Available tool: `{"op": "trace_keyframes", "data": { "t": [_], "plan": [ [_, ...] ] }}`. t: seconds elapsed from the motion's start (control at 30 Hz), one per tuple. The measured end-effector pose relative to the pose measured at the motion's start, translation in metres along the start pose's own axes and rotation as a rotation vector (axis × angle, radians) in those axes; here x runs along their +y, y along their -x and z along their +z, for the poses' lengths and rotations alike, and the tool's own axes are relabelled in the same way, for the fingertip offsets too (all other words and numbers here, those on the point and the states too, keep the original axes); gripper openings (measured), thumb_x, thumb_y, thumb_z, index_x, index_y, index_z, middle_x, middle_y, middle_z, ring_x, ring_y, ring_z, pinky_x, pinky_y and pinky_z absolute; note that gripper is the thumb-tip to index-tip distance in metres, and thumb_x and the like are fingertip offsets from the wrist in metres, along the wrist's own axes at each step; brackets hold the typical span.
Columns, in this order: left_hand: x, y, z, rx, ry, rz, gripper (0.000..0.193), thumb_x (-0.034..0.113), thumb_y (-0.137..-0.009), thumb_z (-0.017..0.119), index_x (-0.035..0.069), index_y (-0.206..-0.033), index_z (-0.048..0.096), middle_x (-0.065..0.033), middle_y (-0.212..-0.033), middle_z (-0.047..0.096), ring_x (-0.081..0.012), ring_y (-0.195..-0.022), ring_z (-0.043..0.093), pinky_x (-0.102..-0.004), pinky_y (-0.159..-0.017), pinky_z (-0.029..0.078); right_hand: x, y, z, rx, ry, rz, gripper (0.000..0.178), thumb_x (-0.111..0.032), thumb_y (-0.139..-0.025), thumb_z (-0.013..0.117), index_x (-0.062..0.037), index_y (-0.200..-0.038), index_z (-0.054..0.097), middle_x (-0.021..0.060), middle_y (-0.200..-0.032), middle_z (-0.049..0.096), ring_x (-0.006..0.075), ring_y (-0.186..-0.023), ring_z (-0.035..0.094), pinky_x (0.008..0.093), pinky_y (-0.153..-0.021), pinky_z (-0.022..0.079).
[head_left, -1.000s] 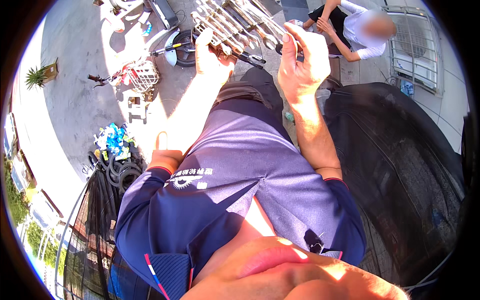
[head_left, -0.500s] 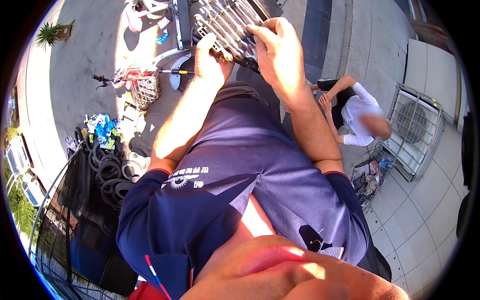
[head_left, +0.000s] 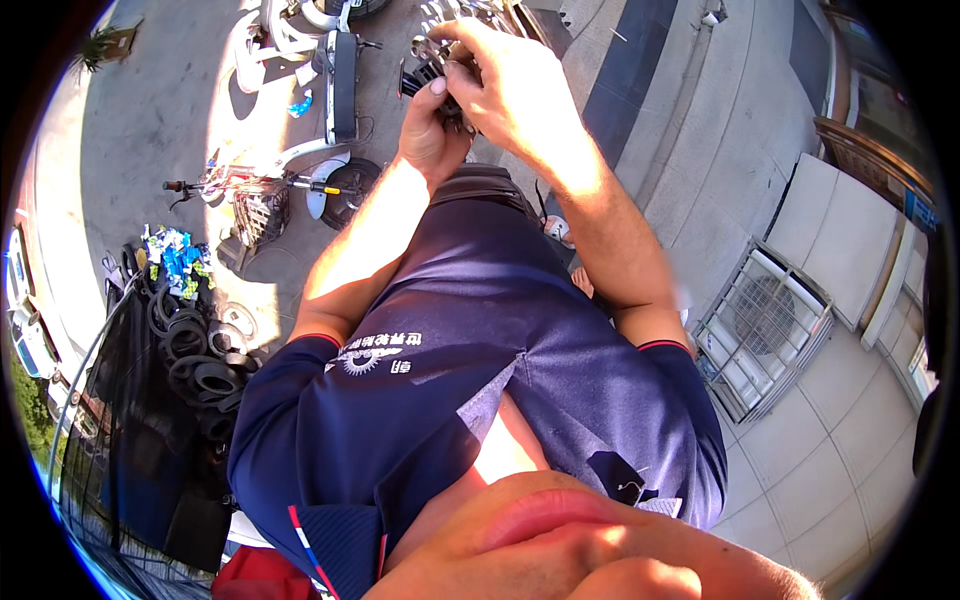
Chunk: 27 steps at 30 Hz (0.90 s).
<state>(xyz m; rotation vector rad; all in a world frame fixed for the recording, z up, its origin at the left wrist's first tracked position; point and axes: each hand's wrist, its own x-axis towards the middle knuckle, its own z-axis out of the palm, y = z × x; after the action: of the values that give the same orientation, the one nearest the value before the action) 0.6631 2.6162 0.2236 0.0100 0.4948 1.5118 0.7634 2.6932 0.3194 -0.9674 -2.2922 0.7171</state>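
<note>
My hands meet at the top of the view, in front of my waist. A small dark ribbed part with a shiny metal end [head_left: 428,75] sits between them; its exact kind I cannot make out. My left hand [head_left: 434,150] is closed around its lower side, thumb up against it. From the right, my right hand [head_left: 515,90] reaches over with curled fingers and grips its upper end. Just beyond the hands, a row of metal wrenches [head_left: 490,14] shows, partly covered by my right hand.
On the left lies a white electric scooter [head_left: 340,90] beside a wheel and a wire basket [head_left: 262,212]. Several black tyres [head_left: 190,345] are piled lower left. A caged air-conditioner unit [head_left: 765,310] stands at the right. A foot [head_left: 582,280] shows beside my right forearm.
Both hands have moved from over the wrenches and now hold the dark part close together. The view has shifted; the person at the right is now mostly hidden behind my right arm.
</note>
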Motion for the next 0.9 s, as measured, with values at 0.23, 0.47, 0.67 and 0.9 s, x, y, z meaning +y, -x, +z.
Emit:
{"op": "trace_keyframes", "data": {
  "t": [0.23,0.47,0.67,0.9],
  "plan": [
    [0.037,-0.158,0.012,-0.074,-0.026,0.063,0.059,0.03,-0.086,0.075,0.003,-0.135,0.057,-0.0091,-0.123,0.067,-0.0202,-0.113,0.067,-0.0354,-0.095,0.056,0.09,-0.151,-0.02,-0.278,-0.077,0.014,0.05,-0.006,-0.088,0.069,-0.0138,-0.136,0.062,0.0073,-0.083,0.07,0.0207,-0.069,0.071,0.0343,-0.068,0.057],
    [0.097,-0.286,0.013,0.019,0.065,0.061,0.056,0.017,-0.084,0.075,0.0,-0.134,0.056,-0.0104,-0.126,0.066,-0.0238,-0.117,0.065,-0.0413,-0.101,0.055,0.137,-0.291,-0.005,-0.286,-0.072,0.084,0.039,-0.014,-0.088,0.072,-0.0095,-0.127,0.067,0.0108,-0.087,0.072,0.0289,-0.078,0.072,0.0381,-0.073,0.057],
    [0.145,-0.344,0.009,0.088,0.249,0.28,0.047,0.012,-0.087,0.072,0.004,-0.131,0.056,-0.0093,-0.12,0.066,-0.0233,-0.112,0.066,-0.0407,-0.096,0.058,0.16,-0.398,0.043,-0.389,0.232,-0.422,0.044,-0.016,-0.086,0.075,-0.012,-0.129,0.07,0.0063,-0.087,0.063,0.0229,-0.08,0.068,0.0345,-0.071,0.056],
    [0.129,-0.388,-0.05,0.305,0.29,0.541,0.06,0.014,-0.082,0.076,0.003,-0.137,0.057,-0.0062,-0.121,0.069,-0.019,-0.111,0.068,-0.0367,-0.101,0.054,0.208,-0.48,0.105,-0.891,0.041,-0.516,0.043,-0.011,-0.091,0.073,-0.0064,-0.133,0.066,0.011,-0.101,0.068,0.0295,-0.087,0.07,0.0364,-0.075,0.056]
  ]
}}
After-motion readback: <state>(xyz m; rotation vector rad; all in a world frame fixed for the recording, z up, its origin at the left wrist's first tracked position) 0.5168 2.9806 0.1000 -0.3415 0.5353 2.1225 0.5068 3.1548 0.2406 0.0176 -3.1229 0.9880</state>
